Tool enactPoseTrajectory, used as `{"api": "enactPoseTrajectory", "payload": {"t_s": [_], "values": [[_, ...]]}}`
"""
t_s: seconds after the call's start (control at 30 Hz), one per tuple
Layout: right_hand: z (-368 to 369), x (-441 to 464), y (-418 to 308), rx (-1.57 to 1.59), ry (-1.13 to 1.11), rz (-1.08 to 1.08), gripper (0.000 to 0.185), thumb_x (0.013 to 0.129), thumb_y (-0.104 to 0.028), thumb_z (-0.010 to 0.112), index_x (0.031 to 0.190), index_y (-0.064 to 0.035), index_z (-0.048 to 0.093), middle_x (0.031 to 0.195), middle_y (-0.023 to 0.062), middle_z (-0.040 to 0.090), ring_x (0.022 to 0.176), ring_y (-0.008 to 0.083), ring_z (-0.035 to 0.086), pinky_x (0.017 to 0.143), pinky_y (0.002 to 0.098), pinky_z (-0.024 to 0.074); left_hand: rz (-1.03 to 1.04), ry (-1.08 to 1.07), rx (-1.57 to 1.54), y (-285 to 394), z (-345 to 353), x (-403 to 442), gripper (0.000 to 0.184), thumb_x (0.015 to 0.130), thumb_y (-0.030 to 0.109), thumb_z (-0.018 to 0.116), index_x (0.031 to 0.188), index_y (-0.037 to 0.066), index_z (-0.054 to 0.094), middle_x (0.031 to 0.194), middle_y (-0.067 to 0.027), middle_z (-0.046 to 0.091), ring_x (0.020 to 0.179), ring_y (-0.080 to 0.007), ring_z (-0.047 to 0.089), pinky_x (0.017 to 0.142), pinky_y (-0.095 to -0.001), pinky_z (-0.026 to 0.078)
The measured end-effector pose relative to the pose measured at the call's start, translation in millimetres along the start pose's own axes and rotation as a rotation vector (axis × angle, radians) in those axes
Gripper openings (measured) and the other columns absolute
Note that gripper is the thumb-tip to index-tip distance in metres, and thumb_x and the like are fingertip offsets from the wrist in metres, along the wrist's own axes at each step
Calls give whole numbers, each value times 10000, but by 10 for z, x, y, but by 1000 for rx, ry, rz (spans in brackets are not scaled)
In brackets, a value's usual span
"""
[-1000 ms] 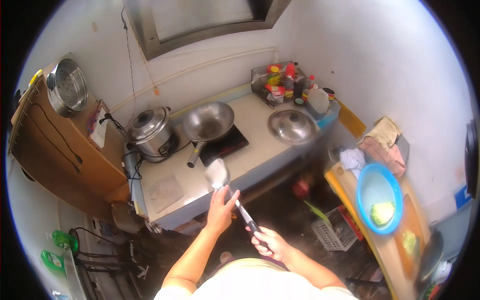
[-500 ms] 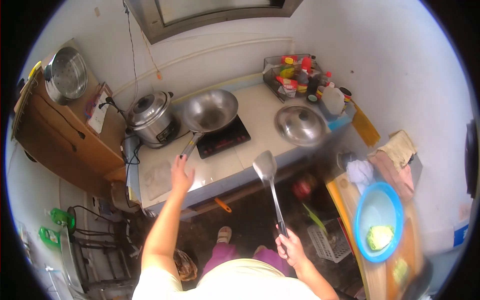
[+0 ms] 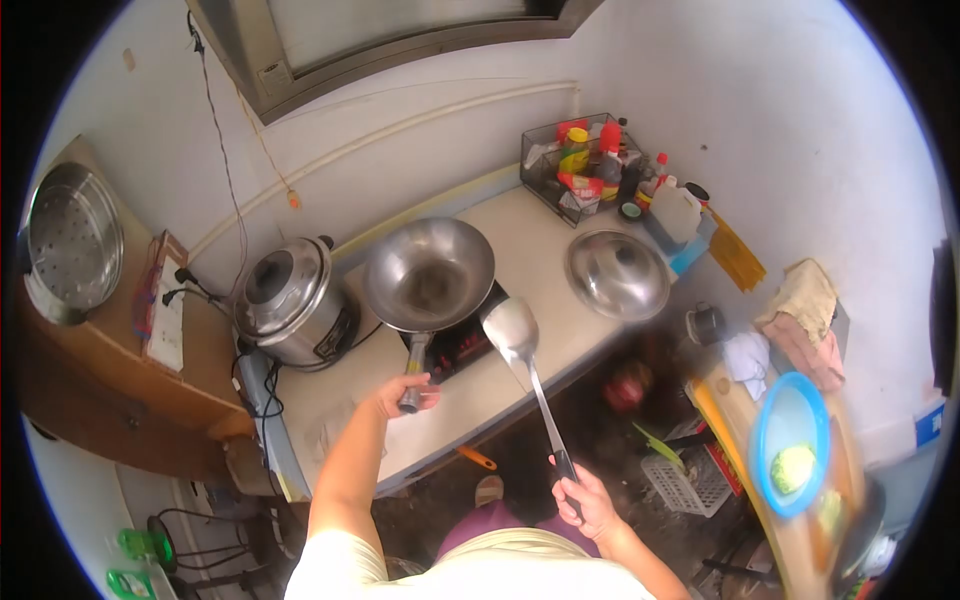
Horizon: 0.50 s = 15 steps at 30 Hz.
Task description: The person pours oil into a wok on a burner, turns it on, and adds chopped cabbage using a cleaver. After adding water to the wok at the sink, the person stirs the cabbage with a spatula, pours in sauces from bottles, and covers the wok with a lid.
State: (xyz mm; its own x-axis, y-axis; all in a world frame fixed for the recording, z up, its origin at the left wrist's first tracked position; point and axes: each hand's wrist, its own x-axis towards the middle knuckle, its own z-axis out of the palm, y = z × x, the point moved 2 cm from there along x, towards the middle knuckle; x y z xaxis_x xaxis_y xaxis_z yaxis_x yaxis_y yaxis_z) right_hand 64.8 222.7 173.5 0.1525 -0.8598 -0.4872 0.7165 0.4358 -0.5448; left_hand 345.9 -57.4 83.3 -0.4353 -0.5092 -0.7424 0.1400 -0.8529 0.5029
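My left hand point(image 3: 408, 393) is at the end of the wok's handle, its fingers apart and reaching across the handle's tip; a firm grip cannot be made out. The steel wok point(image 3: 430, 275) sits on the black induction cooker point(image 3: 463, 350), with its handle pointing toward me. In my right hand point(image 3: 588, 497) is the black handle of a metal spatula point(image 3: 540, 390). The spatula's wide blade is raised, near the right side of the cooker.
A steel cooker pot point(image 3: 290, 300) stands left of the wok. On the right are a domed lid point(image 3: 617, 274), a wire basket of bottles point(image 3: 545, 185) and a blue basin point(image 3: 768, 450) holding a green vegetable point(image 3: 792, 468). A plastic crate point(image 3: 690, 485) is on the floor.
My left hand has left the spatula blade and moved to the wok's handle. My right hand has kept the spatula, whose blade has swung to the right and up.
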Motion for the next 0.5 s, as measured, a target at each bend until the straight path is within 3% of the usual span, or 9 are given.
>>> {"api": "enactPoseTrajectory", "payload": {"t_s": [0.07, 0.2, 0.3, 0.5], "values": [[108, 101, -7, 19, 26, -28, 443, 898, -133, 550, 1312, -93, 399, 732, 49, 501, 433, 81, 419, 349, 185, 309, 20, -194, -143, -64, -37, 120, 227, 814, 94, 638, 979, 27, 498, 746, -101, 570, 561, -189, 551, 491, -275, 484], [166, 216, 7, 60, 57, -64, 445, 899, -130, 546, 1316, -94, 392, 722, 47, 497, 430, 81, 423, 344, 186, 319, 142, -74, -57, -144, 214, 62, 195, 769, 18, 615, 893, 55, 469, 642, -58, 480, 475, -143, 462, 439, -265, 423], [186, 268, -37, 62, 66, -76, 446, 898, -127, 544, 1316, -96, 393, 722, 50, 496, 429, 83, 422, 343, 186, 319, 210, -15, -15, -201, 277, 32, 207, 731, -26, 586, 875, 24, 446, 609, -89, 494, 462, -187, 501, 424, -311, 442], [190, 281, -89, 40, 56, -102, 425, 894, -114, 532, 1301, -107, 410, 739, 54, 504, 440, 91, 413, 347, 193, 315, 291, 43, 147, -172, 394, -137, 324, 719, -50, 575, 993, 3, 411, 610, -96, 488, 459, -203, 516, 405, -324, 440]]}}
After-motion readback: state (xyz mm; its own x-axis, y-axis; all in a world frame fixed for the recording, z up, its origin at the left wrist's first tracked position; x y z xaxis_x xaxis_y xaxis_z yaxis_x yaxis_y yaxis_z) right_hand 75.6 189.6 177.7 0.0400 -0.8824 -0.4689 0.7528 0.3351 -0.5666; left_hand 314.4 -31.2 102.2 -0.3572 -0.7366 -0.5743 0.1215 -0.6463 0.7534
